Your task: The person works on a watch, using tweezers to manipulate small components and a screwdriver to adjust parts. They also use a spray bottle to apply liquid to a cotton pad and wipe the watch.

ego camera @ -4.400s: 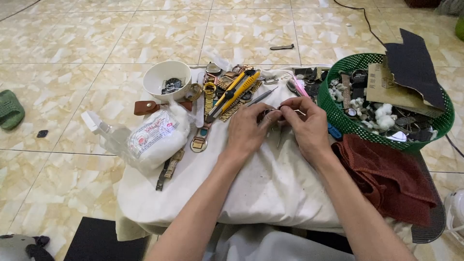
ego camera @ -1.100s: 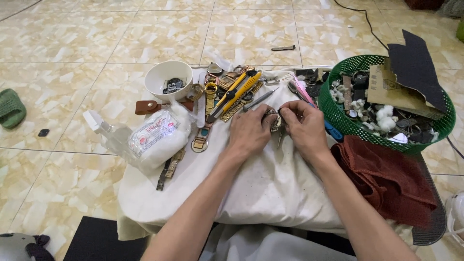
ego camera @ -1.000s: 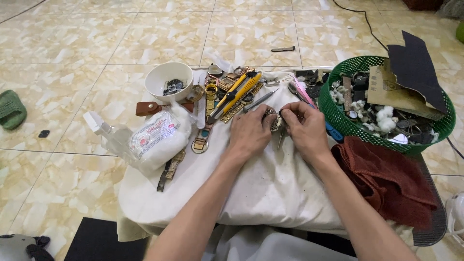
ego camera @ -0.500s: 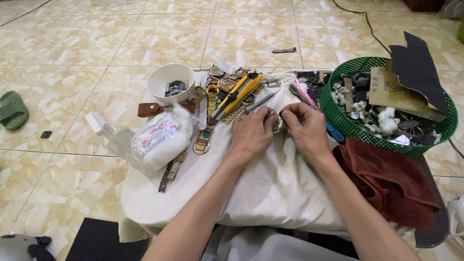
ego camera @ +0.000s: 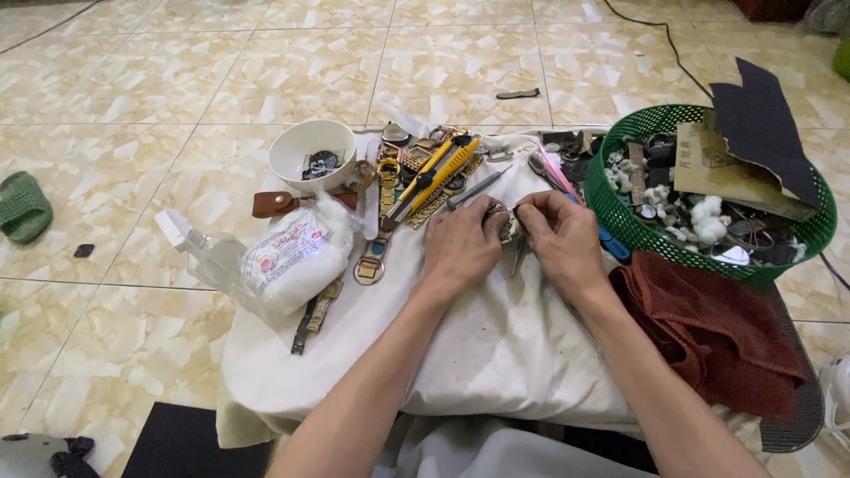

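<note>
My left hand (ego camera: 462, 244) and my right hand (ego camera: 558, 239) meet over a white cloth (ego camera: 460, 345), both pinching a small round metal watch case (ego camera: 501, 221) between their fingertips. A thin metal tool (ego camera: 518, 258) hangs down from under my right hand's fingers. Just beyond the hands lie a yellow utility knife (ego camera: 431, 173), several watches with gold bands (ego camera: 388, 181) and a grey pen-like tool (ego camera: 476, 188).
A white bowl (ego camera: 312, 152) of small parts stands at the back left. A clear bag of white cotton (ego camera: 288, 257) lies left of the hands. At right are a green basket (ego camera: 708, 199) of odd parts and cardboard, and a dark red towel (ego camera: 717, 332). A green slipper (ego camera: 22, 205) lies on the tiled floor.
My hands stay together on the watch case, with only small shifts of the fingers. The view has drifted slightly; nothing around the hands has moved.
</note>
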